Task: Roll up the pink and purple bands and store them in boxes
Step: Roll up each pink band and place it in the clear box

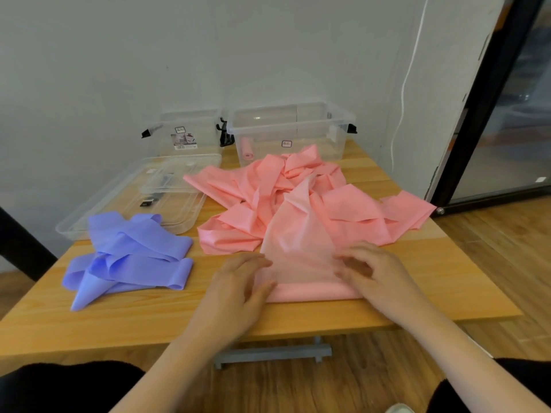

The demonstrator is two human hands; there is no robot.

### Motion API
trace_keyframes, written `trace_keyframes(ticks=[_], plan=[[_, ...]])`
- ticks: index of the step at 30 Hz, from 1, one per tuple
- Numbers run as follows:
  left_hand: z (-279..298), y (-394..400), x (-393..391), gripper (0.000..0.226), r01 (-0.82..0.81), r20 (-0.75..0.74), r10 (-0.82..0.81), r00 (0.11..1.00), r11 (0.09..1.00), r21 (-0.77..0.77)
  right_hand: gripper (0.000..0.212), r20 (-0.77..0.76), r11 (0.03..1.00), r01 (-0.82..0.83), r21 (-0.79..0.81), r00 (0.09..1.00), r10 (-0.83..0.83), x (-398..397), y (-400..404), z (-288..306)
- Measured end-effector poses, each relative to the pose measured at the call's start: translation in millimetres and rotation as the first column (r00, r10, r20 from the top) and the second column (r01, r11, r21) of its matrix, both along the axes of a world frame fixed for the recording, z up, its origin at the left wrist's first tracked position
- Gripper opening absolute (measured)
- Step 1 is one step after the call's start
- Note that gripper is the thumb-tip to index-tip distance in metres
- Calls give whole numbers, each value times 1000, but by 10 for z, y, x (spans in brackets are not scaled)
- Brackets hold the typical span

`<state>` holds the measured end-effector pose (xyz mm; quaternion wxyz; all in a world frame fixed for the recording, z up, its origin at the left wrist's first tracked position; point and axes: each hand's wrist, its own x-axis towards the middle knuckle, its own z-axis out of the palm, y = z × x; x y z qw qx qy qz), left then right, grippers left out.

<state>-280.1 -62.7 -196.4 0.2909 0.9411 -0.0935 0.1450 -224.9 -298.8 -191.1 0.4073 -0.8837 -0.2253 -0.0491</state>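
Nearest us, at the front edge of the counter [298,318], we list our two hands on one pink band [301,257]: left hand [241,286] at the left end of a started roll [313,292], right hand [375,272] at the right end, fingers [348,257] loosely curled and pressing down on the band, not spread wide. Step in hand, by our judgement: rolling this band from its near end, only a few turns done; the free length runs away from us, translucent, up into the pink heap [292,192] at mid-counter toward the right edge. Purple bands [131,254] lie loose near the left edge, untouched. At the back edge stand two clear boxes: the right box [337,144] holds one finished pink roll [247,150], the left box [190,126] shows nothing inside that we can make out; a clear lid [89,217] lies just behind the purple bands. Next move, we judge, calls for even forward pressure from both hands, so the roll stays tight and its ends square while the length draws clear of the heap.
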Motion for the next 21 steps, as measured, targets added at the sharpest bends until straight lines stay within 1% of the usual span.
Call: trace_keyframes(ticks=[2,4,6,7,8,10,11,13,14,15,17,18,19,21], plan=[[135,-13,179,25,-63,28,65,998,996,-64,20,34,988,128,88,991,-132,158,112,113],[265,-24,443,18,-140,32,143,989,986,-88,21,62,972,208,114,975,-216,370,292,251],[348,-48,732,17,-202,58,208,976,975,-89,24,84,958,263,118,958,-274,601,547,369],[379,-65,874,17,-226,69,233,970,970,-91,28,103,951,295,89,947,-304,713,689,404],[396,-86,1001,18,-240,77,247,966,967,-91,33,132,943,332,23,934,-332,807,829,414],[416,-132,1221,27,-243,83,249,965,967,-75,41,177,894,423,-145,901,-397,929,1026,345],[399,-143,1325,30,-243,65,246,967,969,-49,42,179,867,455,-201,888,-424,951,1069,279],[353,-149,1508,27,-261,-12,262,965,965,31,33,175,846,481,-230,876,-450,960,1073,139],[333,-151,1572,26,-269,-58,274,960,960,74,27,163,850,486,-205,873,-460,960,1046,75],[311,-148,1631,26,-272,-92,282,955,957,102,21,143,860,494,-130,867,-477,961,1017,38],[273,-139,1698,26,-270,-150,282,948,958,94,10,93,864,496,85,859,-503,994,986,25],[265,-140,1707,26,-264,-182,268,946,963,48,8,81,858,490,155,859,-505,1011,980,39],[263,-144,1700,27,-253,-212,243,947,967,-19,7,69,859,480,178,865,-497,1020,982,52],[266,-150,1678,25,-242,-249,194,949,954,-179,15,38,875,466,135,879,-474,1031,999,63]])
